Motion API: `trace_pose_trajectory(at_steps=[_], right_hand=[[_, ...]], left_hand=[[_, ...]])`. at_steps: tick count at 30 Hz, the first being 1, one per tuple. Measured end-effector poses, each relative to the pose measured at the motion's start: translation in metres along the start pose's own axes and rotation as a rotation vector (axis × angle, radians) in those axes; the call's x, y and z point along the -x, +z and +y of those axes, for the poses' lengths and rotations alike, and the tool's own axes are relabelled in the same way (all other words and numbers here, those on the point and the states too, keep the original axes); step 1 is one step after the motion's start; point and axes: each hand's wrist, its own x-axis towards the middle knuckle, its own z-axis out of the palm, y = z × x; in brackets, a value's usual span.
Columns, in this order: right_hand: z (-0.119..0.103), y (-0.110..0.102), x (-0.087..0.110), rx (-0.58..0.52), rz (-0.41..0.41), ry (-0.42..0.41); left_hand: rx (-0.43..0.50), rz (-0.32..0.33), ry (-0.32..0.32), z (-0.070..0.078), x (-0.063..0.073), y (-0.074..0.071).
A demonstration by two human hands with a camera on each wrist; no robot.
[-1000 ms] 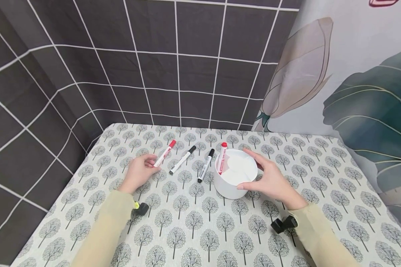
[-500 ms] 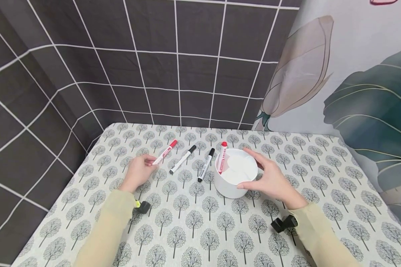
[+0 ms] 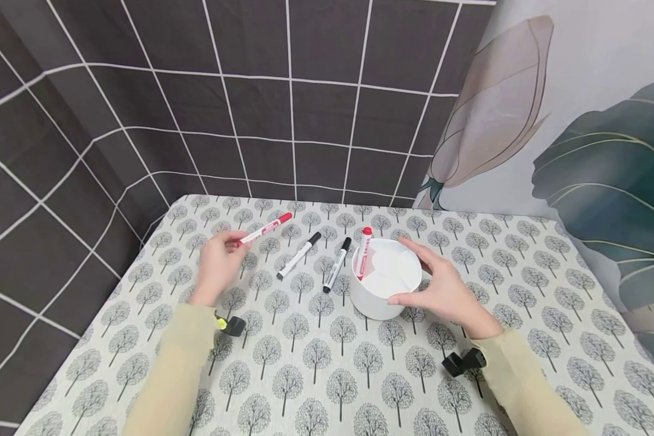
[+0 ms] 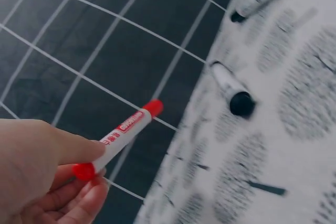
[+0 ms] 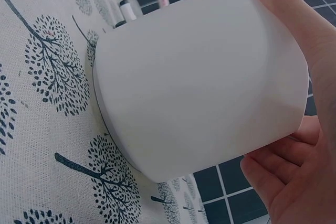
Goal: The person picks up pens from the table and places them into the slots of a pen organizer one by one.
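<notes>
Your left hand (image 3: 217,266) has risen since half a second ago, lifting the slim white marker with red ends (image 3: 267,229) higher above the pale tree-print cloth (image 3: 317,354); your right hand (image 3: 441,287) and the round white container (image 3: 378,306) have barely moved.

You pinch that marker near one end, thumb and fingers drawn in to its barrel, so most of its length juts out unsupported towards the far right. A light knock on the free end could swivel it or twist it out of your fingers. Your right thumb and fingers are spread wide, curved round the container's right side as it sits on the cloth. Pushing from that side alone could slide or tip it, and the red-capped marker with a red label (image 3: 364,254), leaning inside against the left wall with its cap above the rim, would probably shift too.

Mind the black-capped white marker (image 3: 298,255) and the white marker with two black ends (image 3: 336,265), lying apart between your left hand and the container. If your hand or sleeve (image 3: 174,357) passes low over them, either could be brushed and roll.
</notes>
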Motion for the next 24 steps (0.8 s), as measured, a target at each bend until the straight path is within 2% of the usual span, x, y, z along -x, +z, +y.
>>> trace_pose_trajectory(at_steps=[4,8,11,16,20,24], right_hand=[[0.0,0.0,0.0,-0.003,0.0,0.0],[-0.001,0.0,0.0,0.0,0.001,0.005],[-0.001,0.0,0.0,0.004,0.002,0.003],[0.001,0.0,0.0,0.006,0.001,0.005],[0.0,0.0,0.0,0.007,0.001,0.012],[-0.001,0.0,0.0,0.007,0.002,0.011]], left_hand=[[0.065,0.08,0.011,0.012,0.0,-0.006],[0.131,0.175,0.053,0.022,-0.001,-0.01],[0.198,0.221,0.076,0.029,0.0,-0.011],[0.325,0.259,0.116,0.042,0.002,-0.012],[0.466,0.267,0.138,0.054,0.005,-0.011],[0.572,0.28,0.189,0.065,0.009,-0.008]])
